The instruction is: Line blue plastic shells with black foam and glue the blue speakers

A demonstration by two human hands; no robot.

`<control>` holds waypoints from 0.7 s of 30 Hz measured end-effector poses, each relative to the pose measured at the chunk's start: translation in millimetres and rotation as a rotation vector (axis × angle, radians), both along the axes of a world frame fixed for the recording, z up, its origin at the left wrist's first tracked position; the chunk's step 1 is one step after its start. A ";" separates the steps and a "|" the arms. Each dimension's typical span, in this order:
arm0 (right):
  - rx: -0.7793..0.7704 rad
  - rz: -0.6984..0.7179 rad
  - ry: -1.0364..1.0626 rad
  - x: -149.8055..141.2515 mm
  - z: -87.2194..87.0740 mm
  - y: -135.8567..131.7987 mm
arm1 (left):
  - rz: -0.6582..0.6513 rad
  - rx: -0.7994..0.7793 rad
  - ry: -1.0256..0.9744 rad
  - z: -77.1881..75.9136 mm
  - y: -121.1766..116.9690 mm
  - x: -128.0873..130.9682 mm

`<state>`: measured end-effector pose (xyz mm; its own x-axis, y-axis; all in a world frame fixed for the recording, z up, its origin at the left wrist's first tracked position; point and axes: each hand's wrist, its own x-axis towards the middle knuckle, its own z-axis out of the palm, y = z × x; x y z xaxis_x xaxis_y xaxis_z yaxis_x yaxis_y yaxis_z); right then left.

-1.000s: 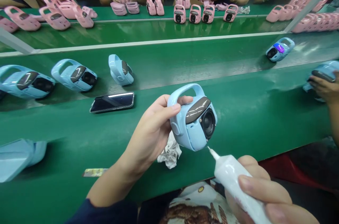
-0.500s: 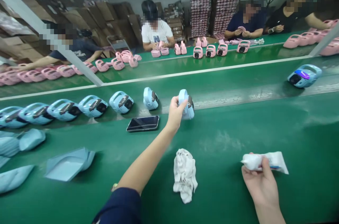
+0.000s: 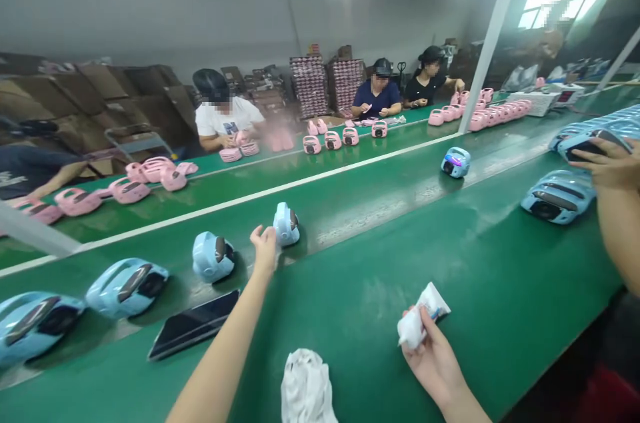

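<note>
My left hand (image 3: 264,250) is beside a light-blue device (image 3: 287,226) with a carry handle and dark front, standing on the belt. Its fingers are loosely curled and apart, with nothing between them; whether a fingertip still touches the device I cannot tell. In my right hand (image 3: 433,356) is a white squeeze tube (image 3: 412,328), nozzle pointing down and left, held over the green table (image 3: 370,356). A crumpled white cloth (image 3: 306,388) lies between my arms. The black phone (image 3: 195,323) rests left of my left forearm.
More light-blue devices (image 3: 128,288) line the belt at left; one with a purple-lit panel (image 3: 455,162) stands farther right. At the right edge another person's hand (image 3: 607,160) is on a blue device among several others. Across the line, people handle pink devices (image 3: 333,140).
My left hand has let go of the light-blue device and drawn slightly away from it. The view has swung right, bringing in a co-worker's hand. My right hand still holds the tube, now tilted more.
</note>
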<state>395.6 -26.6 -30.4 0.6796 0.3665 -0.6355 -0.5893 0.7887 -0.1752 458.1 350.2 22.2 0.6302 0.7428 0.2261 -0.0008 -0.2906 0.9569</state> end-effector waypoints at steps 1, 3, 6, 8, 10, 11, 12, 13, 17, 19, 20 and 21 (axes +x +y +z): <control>0.005 0.004 -0.009 -0.3 0.7 -0.2 | -0.007 -0.016 0.017 -1.7 1.2 -9.1; 0.014 0.004 -0.024 -1.0 1.6 -1.0 | -0.023 -0.041 0.045 -4.3 0.1 -32.5; 0.030 -0.014 -0.040 -2.0 1.3 -1.7 | -0.088 -0.054 0.070 -9.8 -10.5 -78.9; 0.039 -0.020 -0.055 -2.9 0.8 -1.5 | -0.144 -0.058 0.089 -17.1 -22.0 -113.2; 0.044 -0.021 -0.071 -4.6 0.8 -0.9 | -0.176 -0.077 0.129 -26.9 -35.9 -144.4; 0.046 -0.021 -0.078 -5.7 1.1 -0.6 | -0.171 -0.085 0.153 -32.1 -43.1 -157.4; 0.048 -0.023 -0.085 -6.9 1.7 -0.3 | -0.154 -0.087 0.175 -36.8 -50.0 -168.0; 0.051 -0.026 -0.091 -8.1 2.4 0.0 | -0.134 -0.086 0.189 -40.7 -56.2 -176.2; 0.061 -0.054 -0.102 -10.2 5.7 1.2 | -0.150 -0.074 0.231 -46.6 -68.5 -188.1; 0.069 -0.070 -0.099 -8.8 6.6 2.1 | -0.171 -0.063 0.288 -46.3 -67.2 -186.9; 0.074 -0.078 -0.096 -7.7 6.7 2.7 | -0.172 -0.057 0.318 -46.5 -65.2 -185.5; 0.079 -0.086 -0.093 -6.4 6.6 3.3 | -0.168 -0.052 0.341 -47.0 -62.8 -183.9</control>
